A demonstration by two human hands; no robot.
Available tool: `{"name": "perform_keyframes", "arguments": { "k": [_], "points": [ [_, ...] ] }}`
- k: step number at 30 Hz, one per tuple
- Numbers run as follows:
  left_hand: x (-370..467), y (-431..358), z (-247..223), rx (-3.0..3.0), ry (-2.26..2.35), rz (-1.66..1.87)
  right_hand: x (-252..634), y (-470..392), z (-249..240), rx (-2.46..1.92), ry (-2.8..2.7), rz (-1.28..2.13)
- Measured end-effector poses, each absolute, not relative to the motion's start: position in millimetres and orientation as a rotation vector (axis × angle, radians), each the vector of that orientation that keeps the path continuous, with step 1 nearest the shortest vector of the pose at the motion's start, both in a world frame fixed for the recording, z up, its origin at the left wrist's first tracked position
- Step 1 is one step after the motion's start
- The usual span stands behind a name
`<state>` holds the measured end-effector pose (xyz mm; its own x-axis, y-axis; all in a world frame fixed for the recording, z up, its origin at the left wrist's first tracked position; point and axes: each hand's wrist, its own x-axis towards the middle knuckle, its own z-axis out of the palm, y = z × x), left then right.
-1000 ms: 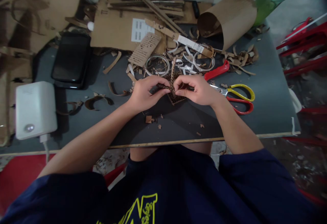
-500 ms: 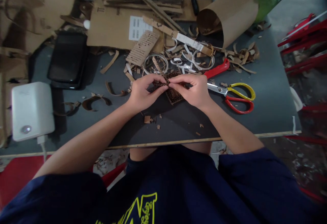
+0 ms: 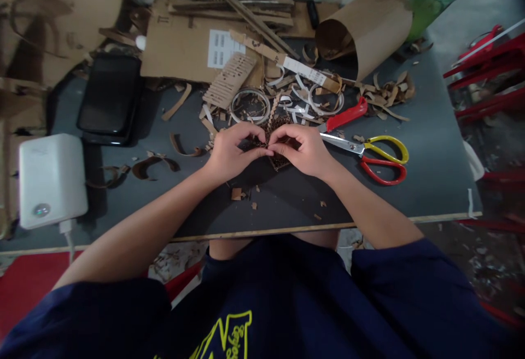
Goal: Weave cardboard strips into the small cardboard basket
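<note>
Over the small square of dark corrugated cardboard (image 3: pixel 280 162), my two hands meet fingertip to fingertip. My left hand (image 3: pixel 233 151) is closed in a pinch on a narrow corrugated cardboard strip (image 3: pixel 274 112). Thumb and index finger of my right hand (image 3: pixel 305 150) pinch the same strip close beside it. The strip's free end sticks up and away from me; its lower end is hidden by my fingers. Just right of my right hand lie scissors (image 3: pixel 356 146) with one yellow and one red handle, and a red-handled cutter (image 3: pixel 346 116).
Behind my hands lie a tape ring (image 3: pixel 250 106), white paper curls and a ridged cardboard piece (image 3: pixel 229 80). A cardboard roll (image 3: pixel 381 28) stands at the back right. A black phone-like device (image 3: pixel 109 96) and a white power bank (image 3: pixel 53 178) lie left.
The strip's free end has swung from leaning left to pointing up and slightly right. My fingertips have moved slightly toward me, and my left fingers have spread a little.
</note>
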<state>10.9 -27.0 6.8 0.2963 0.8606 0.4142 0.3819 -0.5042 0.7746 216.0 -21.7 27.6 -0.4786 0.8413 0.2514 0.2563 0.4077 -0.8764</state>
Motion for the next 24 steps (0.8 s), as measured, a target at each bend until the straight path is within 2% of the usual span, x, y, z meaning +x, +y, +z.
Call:
{"name": "perform_keyframes", "arguments": {
  "k": [8,24],
  "points": [
    [5.8,-19.8,7.9,1.92,0.976,1.025,217.7,-21.3,31.2,-0.858,-1.988,1.098],
    [7.4,-19.5,3.7,1.939,0.882,1.044,231.3,-12.2,43.7,-0.772,-2.12,1.209]
  ]
}}
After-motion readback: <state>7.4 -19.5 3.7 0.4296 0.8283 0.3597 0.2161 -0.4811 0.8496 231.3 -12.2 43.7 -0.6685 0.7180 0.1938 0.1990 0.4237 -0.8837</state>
